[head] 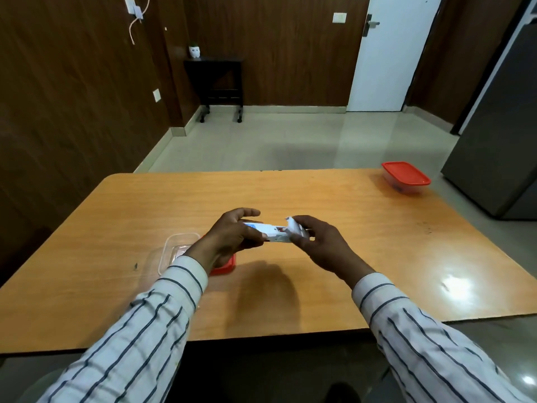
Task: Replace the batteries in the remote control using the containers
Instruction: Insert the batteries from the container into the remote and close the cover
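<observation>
Battery cover coming off the remote, held mid-frame above the surface.

We find the left hand [232, 231] with fingers clamped on the white plastic remote control [266, 232]; the right hand [316, 242] pinches its curved cover [295, 226]. We advise a steady body and a level lift. An open clear container [174, 248] and its red lid [223, 267] sit lower left; a sealed red-lidded container [405, 177] sits upper right on the glossy wooden surface [348, 257].

An orange-brown wooden tabletop [334, 257] fills the middle of the frame, glossy at the right (a bright glare patch sits there). A closed clear container with a red lid [405, 177] stands at its upper right corner. Left of centre lie an open clear container [171, 251] and a red lid [225, 267], just beside each other.
</observation>
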